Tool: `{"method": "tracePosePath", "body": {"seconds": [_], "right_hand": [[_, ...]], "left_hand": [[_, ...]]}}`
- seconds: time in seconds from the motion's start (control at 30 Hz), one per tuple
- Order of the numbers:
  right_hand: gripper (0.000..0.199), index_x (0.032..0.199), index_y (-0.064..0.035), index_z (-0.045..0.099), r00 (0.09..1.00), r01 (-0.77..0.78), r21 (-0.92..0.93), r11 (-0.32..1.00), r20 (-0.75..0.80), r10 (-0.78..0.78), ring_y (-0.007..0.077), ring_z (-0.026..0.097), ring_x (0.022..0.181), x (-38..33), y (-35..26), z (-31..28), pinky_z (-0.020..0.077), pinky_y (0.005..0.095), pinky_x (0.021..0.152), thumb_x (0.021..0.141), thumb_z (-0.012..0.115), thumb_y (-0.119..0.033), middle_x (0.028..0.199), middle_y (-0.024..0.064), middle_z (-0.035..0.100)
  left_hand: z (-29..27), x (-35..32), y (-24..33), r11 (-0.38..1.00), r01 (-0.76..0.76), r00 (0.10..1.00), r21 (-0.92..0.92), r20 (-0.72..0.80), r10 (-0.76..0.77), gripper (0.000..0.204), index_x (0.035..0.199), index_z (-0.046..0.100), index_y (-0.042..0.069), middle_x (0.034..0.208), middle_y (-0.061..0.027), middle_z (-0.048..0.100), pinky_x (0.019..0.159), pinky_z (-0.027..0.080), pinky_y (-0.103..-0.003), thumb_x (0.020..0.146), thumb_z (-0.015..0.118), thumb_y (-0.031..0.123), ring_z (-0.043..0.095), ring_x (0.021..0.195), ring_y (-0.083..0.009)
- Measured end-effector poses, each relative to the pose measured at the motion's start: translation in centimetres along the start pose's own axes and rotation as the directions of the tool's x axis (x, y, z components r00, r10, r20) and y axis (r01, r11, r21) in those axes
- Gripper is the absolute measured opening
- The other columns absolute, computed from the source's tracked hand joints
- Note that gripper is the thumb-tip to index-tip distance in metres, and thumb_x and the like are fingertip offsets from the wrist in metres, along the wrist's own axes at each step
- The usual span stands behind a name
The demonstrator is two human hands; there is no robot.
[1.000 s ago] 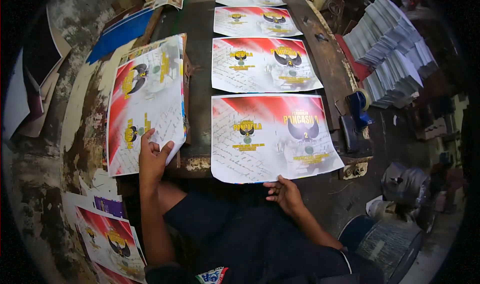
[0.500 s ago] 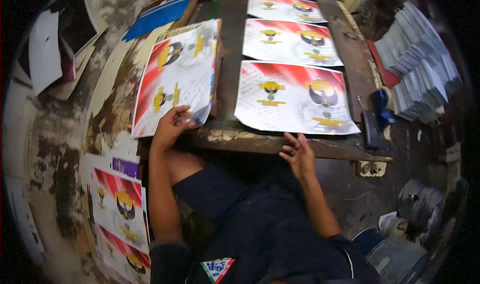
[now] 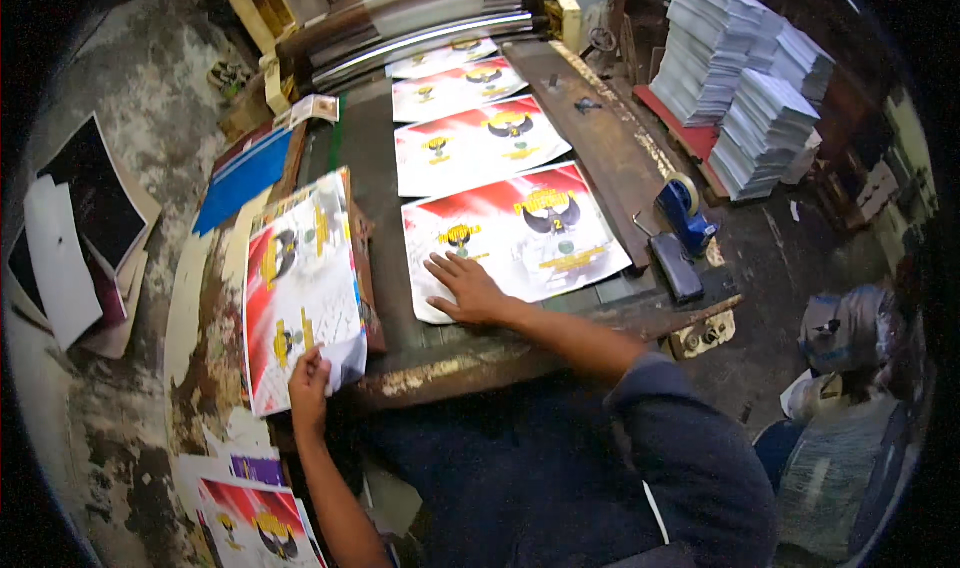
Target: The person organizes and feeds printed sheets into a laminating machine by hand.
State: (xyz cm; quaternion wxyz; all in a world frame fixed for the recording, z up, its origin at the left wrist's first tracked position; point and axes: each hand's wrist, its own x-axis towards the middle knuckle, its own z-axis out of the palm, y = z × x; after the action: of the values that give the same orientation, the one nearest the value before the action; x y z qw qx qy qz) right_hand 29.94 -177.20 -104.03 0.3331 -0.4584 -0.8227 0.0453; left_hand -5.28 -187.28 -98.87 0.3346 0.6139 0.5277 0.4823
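My right hand (image 3: 468, 288) lies flat, fingers spread, on the lower left part of a red-and-white printed cover sheet (image 3: 590, 253) with dark bird emblems. This sheet is the nearest in a row of similar sheets (image 3: 480, 138) leading away along the dark bed. To the left, my left hand (image 3: 309, 373) pinches the near edge of the top cover sheet on a pile (image 3: 305, 283), whose corner curls up beside the fingers. The thumb and fingertips are pressed together there.
Metal rollers (image 3: 430, 28) cross the bed's far end. A blue tape dispenser (image 3: 688, 216) and a dark case (image 3: 675, 265) sit at the right edge. Tall paper stacks (image 3: 705, 48) stand beyond. More printed sheets (image 3: 250, 518) lie lower left, blue sheets (image 3: 245, 183) behind the pile.
My right hand has moved forward and left from the bed's front edge onto the nearest sheet. My left hand has closed on the pile's near edge. The view has shifted, showing the rollers.
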Motion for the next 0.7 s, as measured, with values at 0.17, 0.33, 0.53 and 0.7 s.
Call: {"method": "tracePosePath", "body": {"seconds": [0.17, 0.33, 0.53, 0.7], "right_hand": [[0.058, 0.131, -0.0078, 0.049, 0.824, -0.435, -0.484, 0.759, 0.127, 0.553, 0.0334, 0.032, 0.133, 7.9, 12.8, -4.9, 0.0158, 0.0681, 0.103, 0.092, 0.039, -0.05, 0.141, 0.0156, 0.04], [0.058, 0.132, -0.011, 0.048, 0.861, -0.466, -0.102, 0.879, -0.283, 0.423, 0.0322, 0.029, 0.135, 23.7, 22.3, -7.1, 0.0123, 0.0652, 0.107, 0.089, 0.042, -0.05, 0.144, 0.0126, 0.038], [0.068, 0.142, -0.013, 0.035, 0.966, -0.246, -0.215, 0.945, -0.14, 0.219, 0.0327, 0.021, 0.139, 38.4, 32.6, -0.6, 0.0087, 0.063, 0.109, 0.09, 0.037, -0.056, 0.149, 0.0103, 0.029], [0.071, 0.137, -0.0015, 0.039, 0.775, -0.607, -0.389, 0.693, -0.095, 0.625, 0.0322, 0.029, 0.136, 40.1, 42.8, -1.9, 0.0086, 0.0602, 0.11, 0.09, 0.037, -0.055, 0.146, 0.0174, 0.033]], "left_hand": [[1.9, 1.5, 2.0, 0.993, 0.108, 0.988, 0.039, -0.113, -0.103, 0.038, 0.122, 0.053, -0.001, 0.089, 0.0023, 0.049, 0.071, 0.038, -0.02, 0.088, 0.062, 0.013, 0.044, 0.078, -0.0074], [4.5, 5.4, 3.2, 0.982, 0.185, 0.975, 0.027, -0.131, -0.18, 0.049, 0.118, 0.052, -0.004, 0.113, -0.0114, 0.056, 0.091, 0.042, -0.032, 0.082, 0.069, 0.024, 0.053, 0.101, -0.0198], [4.8, 7.3, 4.5, 0.876, 0.395, 0.915, 0.275, -0.204, -0.349, 0.039, 0.11, 0.056, -0.006, 0.107, -0.0144, 0.06, 0.091, 0.044, -0.034, 0.084, 0.068, 0.021, 0.056, 0.1, -0.0228], [5.2, 8.4, 6.1, 0.813, 0.567, 0.819, 0.132, -0.19, -0.541, 0.041, 0.115, 0.055, -0.005, 0.101, -0.011, 0.061, 0.08, 0.049, -0.03, 0.082, 0.071, 0.013, 0.057, 0.088, -0.0167]]}}
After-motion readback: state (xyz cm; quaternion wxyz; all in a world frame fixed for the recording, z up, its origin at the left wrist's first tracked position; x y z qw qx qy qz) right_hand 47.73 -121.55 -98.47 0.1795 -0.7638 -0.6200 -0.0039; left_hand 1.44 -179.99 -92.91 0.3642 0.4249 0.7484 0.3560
